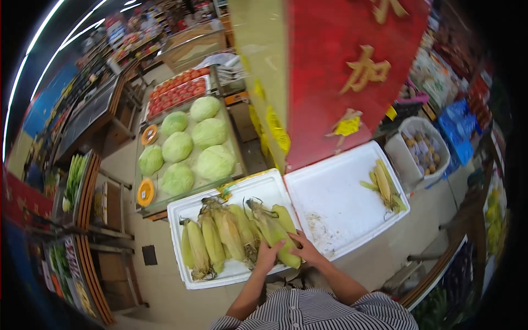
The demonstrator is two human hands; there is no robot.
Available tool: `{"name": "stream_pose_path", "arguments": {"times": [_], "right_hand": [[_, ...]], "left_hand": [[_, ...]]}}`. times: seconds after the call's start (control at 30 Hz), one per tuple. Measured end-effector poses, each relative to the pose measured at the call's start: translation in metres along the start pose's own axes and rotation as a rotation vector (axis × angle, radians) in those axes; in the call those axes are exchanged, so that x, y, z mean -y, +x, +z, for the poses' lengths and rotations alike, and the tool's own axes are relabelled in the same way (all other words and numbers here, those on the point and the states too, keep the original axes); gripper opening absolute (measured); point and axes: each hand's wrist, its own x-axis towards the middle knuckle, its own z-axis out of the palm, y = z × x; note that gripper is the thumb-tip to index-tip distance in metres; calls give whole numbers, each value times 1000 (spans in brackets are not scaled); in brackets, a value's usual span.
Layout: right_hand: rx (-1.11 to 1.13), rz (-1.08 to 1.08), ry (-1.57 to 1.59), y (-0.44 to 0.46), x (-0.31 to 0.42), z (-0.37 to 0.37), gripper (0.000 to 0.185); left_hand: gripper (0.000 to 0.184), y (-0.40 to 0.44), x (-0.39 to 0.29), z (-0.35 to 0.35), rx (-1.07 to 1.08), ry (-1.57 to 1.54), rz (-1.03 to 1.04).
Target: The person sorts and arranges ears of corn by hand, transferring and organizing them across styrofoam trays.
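Observation:
An ear of corn [270,226] in its green husk lies between my hands, its dark silk end pointing away from me. My left hand [268,255] grips its lower part from the left. From the right, my right hand [306,248] has its fingers on the same ear near the lower end. Several more husked ears [226,234] lie side by side in the white foam tray [179,275] beneath and to the left. Another ear [284,218] is partly hidden behind the held one.
Adjoining on the right, a second white tray [335,190] holds partly peeled corn [383,184] and scraps. Cabbages [212,162] and tomatoes [179,93] lie beyond on the left. A red pillar [341,121] rises behind the trays. A bin of round produce [396,146] stands right.

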Motion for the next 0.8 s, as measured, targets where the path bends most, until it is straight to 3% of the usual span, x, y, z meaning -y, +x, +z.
{"name": "stream_pose_path", "arguments": {"times": [0.03,0.13,0.23,0.33,0.53,0.8], "right_hand": [[-2,50,139,13,-9,14,51],[69,106,209,39,-27,54,40],[6,167,221,55,-6,96,38],[-14,-34,-59,87,-43,113,52],[-128,143,197,98,-39,122,75],[-233,148,-615,111,-44,119,75]], "left_hand": [[41,0,-4,-21,-4,-3,-4],[41,-14,-22,-70,-19,236,99],[48,-22,-43,-104,-155,251,170],[53,-28,-69,-138,-328,403,287],[66,-24,-94,-203,-556,723,263],[72,12,-79,-228,-631,913,83]]}}
